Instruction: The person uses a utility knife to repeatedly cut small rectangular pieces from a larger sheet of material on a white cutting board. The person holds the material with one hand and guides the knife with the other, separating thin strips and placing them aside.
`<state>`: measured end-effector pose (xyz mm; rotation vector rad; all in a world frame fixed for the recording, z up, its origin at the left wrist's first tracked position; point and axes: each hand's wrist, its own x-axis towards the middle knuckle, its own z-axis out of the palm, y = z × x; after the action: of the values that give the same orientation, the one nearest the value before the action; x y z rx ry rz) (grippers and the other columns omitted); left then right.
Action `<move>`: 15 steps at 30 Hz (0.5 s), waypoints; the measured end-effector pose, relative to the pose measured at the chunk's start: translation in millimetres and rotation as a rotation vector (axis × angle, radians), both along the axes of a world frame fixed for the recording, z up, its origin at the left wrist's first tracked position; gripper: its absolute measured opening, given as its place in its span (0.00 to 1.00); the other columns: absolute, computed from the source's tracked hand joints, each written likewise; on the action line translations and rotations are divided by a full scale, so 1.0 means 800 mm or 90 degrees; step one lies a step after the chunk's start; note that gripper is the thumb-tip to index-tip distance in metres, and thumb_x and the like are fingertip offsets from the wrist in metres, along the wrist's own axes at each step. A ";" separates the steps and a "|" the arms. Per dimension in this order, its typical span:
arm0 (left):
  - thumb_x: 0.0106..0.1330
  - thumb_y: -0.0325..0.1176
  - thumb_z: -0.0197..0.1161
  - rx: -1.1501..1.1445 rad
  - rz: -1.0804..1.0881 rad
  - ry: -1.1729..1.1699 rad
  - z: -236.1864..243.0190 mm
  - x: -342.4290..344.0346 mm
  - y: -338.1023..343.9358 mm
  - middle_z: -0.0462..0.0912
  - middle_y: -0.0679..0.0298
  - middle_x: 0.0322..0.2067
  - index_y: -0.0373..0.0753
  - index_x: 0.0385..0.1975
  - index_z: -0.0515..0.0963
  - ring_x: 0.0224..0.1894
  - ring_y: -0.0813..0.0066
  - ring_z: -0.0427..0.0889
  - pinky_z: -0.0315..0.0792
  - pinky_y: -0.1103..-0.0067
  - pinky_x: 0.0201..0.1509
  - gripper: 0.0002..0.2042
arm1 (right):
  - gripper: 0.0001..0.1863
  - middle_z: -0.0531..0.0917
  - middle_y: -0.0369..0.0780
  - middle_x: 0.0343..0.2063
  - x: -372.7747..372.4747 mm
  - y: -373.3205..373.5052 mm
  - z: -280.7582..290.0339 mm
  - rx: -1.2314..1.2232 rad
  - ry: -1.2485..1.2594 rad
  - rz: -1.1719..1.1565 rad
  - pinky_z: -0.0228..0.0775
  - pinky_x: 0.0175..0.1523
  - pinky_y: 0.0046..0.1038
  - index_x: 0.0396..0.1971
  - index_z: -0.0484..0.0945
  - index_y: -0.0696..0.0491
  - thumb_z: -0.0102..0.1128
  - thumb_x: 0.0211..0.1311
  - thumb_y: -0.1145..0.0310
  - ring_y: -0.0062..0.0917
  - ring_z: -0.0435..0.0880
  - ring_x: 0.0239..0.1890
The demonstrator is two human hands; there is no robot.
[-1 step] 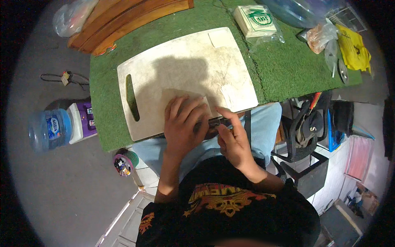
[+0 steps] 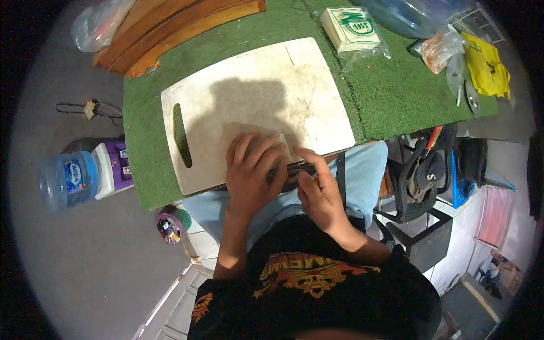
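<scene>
A worn cream cutting board (image 2: 255,62) with a slot handle at its left lies on a green turf-covered surface (image 2: 385,102). My left hand (image 2: 255,170) rests palm down near the board's front edge, fingers spread and slightly bent over a small pale piece (image 2: 284,141). Just to its right, my right hand (image 2: 323,198) has its index finger extended toward that piece and its other fingers curled at a dark narrow object (image 2: 296,168) along the edge, too shadowed to make out. A pale scrap or mark (image 2: 311,130) shows on the board farther right.
A curved wooden piece (image 2: 187,22) lies at the back left, a packet of paper napkins (image 2: 350,28) and plastic bags (image 2: 481,62) at the back right. A large water bottle (image 2: 65,178) stands left, a small tub (image 2: 173,226) below the surface, a black chair (image 2: 408,204) at right.
</scene>
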<state>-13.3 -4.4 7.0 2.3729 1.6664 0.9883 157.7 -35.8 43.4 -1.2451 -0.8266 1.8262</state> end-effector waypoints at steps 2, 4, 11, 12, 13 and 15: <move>0.59 0.34 0.70 0.002 0.006 0.009 -0.001 0.001 -0.002 0.83 0.67 0.51 0.45 0.41 0.84 0.59 0.56 0.75 0.67 0.57 0.69 0.11 | 0.20 0.69 0.29 0.27 -0.004 0.000 -0.004 0.032 -0.051 0.016 0.59 0.32 0.18 0.67 0.66 0.52 0.47 0.78 0.72 0.12 0.66 0.27; 0.59 0.34 0.70 0.011 0.010 0.013 -0.004 0.001 -0.001 0.83 0.67 0.51 0.45 0.41 0.84 0.59 0.56 0.76 0.67 0.57 0.68 0.11 | 0.20 0.72 0.32 0.29 -0.008 0.001 -0.009 0.055 -0.067 0.036 0.63 0.34 0.20 0.66 0.66 0.54 0.47 0.78 0.72 0.13 0.69 0.29; 0.60 0.35 0.70 0.026 0.009 0.020 -0.007 0.003 0.007 0.81 0.66 0.53 0.45 0.41 0.83 0.58 0.55 0.75 0.67 0.56 0.67 0.10 | 0.19 0.79 0.46 0.51 -0.017 0.010 -0.024 0.139 -0.154 0.016 0.71 0.55 0.28 0.65 0.66 0.56 0.46 0.79 0.72 0.25 0.78 0.50; 0.60 0.35 0.69 0.019 0.012 0.020 -0.006 0.004 0.007 0.81 0.66 0.53 0.45 0.41 0.83 0.58 0.56 0.75 0.67 0.56 0.67 0.10 | 0.19 0.79 0.47 0.52 -0.018 0.011 -0.024 0.149 -0.155 0.019 0.70 0.57 0.29 0.65 0.66 0.57 0.46 0.80 0.72 0.26 0.77 0.52; 0.60 0.35 0.69 0.013 0.011 0.020 -0.005 0.005 0.006 0.81 0.66 0.54 0.45 0.40 0.83 0.58 0.56 0.75 0.67 0.56 0.66 0.10 | 0.19 0.79 0.48 0.53 -0.018 0.010 -0.025 0.155 -0.151 0.018 0.70 0.58 0.29 0.65 0.66 0.57 0.45 0.80 0.72 0.26 0.77 0.54; 0.60 0.36 0.69 -0.001 0.011 0.020 -0.002 0.003 0.006 0.81 0.67 0.54 0.45 0.40 0.83 0.58 0.56 0.74 0.67 0.56 0.66 0.10 | 0.18 0.80 0.50 0.54 -0.019 0.010 -0.025 0.161 -0.137 0.012 0.70 0.60 0.30 0.65 0.66 0.57 0.45 0.80 0.72 0.28 0.78 0.56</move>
<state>-10.8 0.1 5.6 2.3891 1.7008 0.9569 142.2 -27.9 23.7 -1.2844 -1.1539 1.5614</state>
